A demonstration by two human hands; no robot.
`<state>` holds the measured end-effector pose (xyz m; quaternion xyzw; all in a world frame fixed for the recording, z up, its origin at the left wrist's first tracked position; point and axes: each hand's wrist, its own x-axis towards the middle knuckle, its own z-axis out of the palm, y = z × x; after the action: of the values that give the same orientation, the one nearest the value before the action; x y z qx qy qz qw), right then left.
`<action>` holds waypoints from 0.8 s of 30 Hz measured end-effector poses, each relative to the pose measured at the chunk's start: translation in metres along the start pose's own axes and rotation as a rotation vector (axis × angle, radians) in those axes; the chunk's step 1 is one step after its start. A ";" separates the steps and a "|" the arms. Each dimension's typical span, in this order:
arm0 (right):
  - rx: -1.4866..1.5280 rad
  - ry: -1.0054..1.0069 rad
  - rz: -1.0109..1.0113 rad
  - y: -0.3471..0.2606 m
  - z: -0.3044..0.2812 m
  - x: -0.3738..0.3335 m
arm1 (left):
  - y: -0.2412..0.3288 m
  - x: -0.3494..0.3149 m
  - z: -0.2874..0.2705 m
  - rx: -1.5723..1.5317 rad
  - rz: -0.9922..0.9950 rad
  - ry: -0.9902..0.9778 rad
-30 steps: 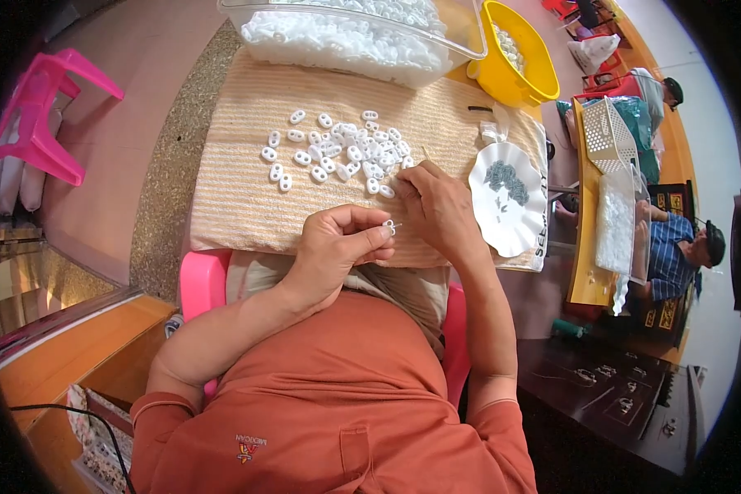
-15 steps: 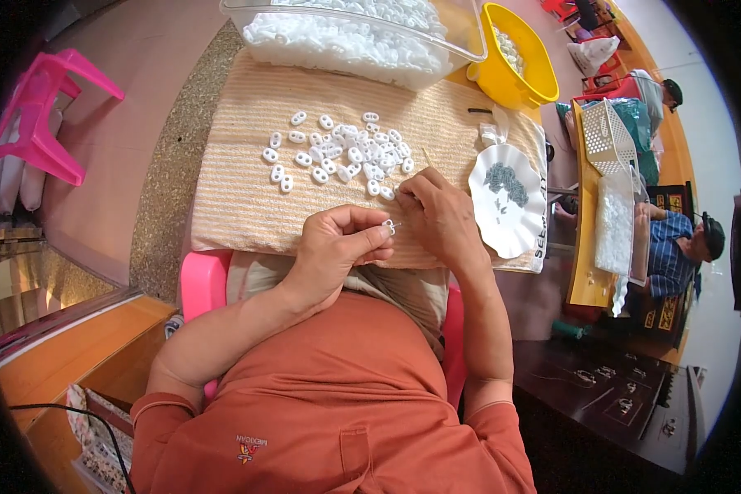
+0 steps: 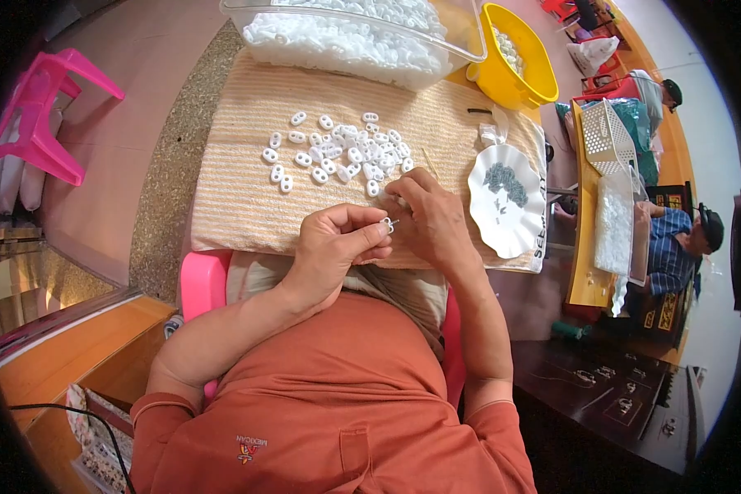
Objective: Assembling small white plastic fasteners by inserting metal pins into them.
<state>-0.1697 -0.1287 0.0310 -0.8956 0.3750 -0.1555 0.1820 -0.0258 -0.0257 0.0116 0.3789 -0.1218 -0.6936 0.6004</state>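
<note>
My left hand [image 3: 335, 245] pinches a small white two-hole plastic piece [image 3: 388, 223] between thumb and forefinger, just above the towel's front edge. A short thin bit sticks out of its right side, too small to name. Beside it my right hand [image 3: 435, 216] has its fingers bent together, their tips at the near edge of a loose pile of white two-hole pieces [image 3: 356, 154]. Whether those fingertips grip a piece is hidden. Right of this hand, a white wavy-edged plate [image 3: 502, 235] carries a heap of tiny grey-green parts [image 3: 506, 183].
A striped towel [image 3: 239, 181] covers the table. At its far side stand a clear bin [image 3: 426, 76] full of white pieces and a yellow basin [image 3: 543, 78]. A thin stick [image 3: 430, 162] lies near the plate. At far right a person in a blue shirt [image 3: 675, 247] sits working.
My right hand has shifted slightly left, its fingertips now covering the loose white piece that showed at the pile's near edge. My left hand has barely moved and keeps its piece.
</note>
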 end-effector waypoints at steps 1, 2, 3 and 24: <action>0.017 -0.001 -0.011 0.001 0.001 -0.001 | 0.000 0.000 0.000 0.002 0.004 0.000; 0.035 -0.002 -0.022 0.002 0.002 -0.002 | 0.000 0.000 0.000 0.003 0.004 -0.001; 0.035 -0.001 -0.022 0.004 0.003 -0.002 | 0.000 0.000 0.001 0.000 0.001 0.001; 1.152 -0.048 0.375 0.017 -0.007 -0.011 | 0.005 0.002 -0.002 -0.019 0.014 0.021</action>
<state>-0.1907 -0.1337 0.0283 -0.5751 0.3776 -0.2785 0.6702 -0.0208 -0.0285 0.0127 0.3795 -0.1114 -0.6867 0.6100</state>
